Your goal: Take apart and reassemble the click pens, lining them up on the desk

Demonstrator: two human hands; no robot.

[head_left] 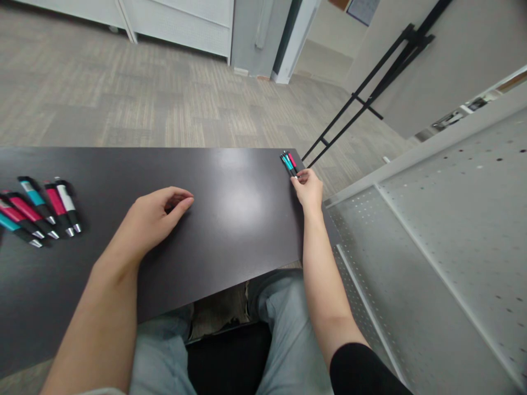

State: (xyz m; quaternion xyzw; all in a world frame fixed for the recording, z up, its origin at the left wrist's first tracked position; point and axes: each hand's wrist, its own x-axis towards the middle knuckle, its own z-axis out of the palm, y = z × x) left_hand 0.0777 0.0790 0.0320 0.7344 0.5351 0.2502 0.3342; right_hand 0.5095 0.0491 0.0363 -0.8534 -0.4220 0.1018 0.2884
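At the far right corner of the dark table, my right hand has its fingers pinched at the near ends of a few pens. A teal pen and a red-pink pen show there, lying side by side; their near tips are partly hidden by my fingers. My left hand rests on the table left of the middle, fingers loosely curled and thumb close to the index finger, with nothing visible in it. Further left lie several pens in a loose row, among them a white pen and a teal pen.
A perforated grey panel stands close along the right side of the table. Beyond the far edge are carpet, white cabinets and a black metal frame. My legs are under the near edge.
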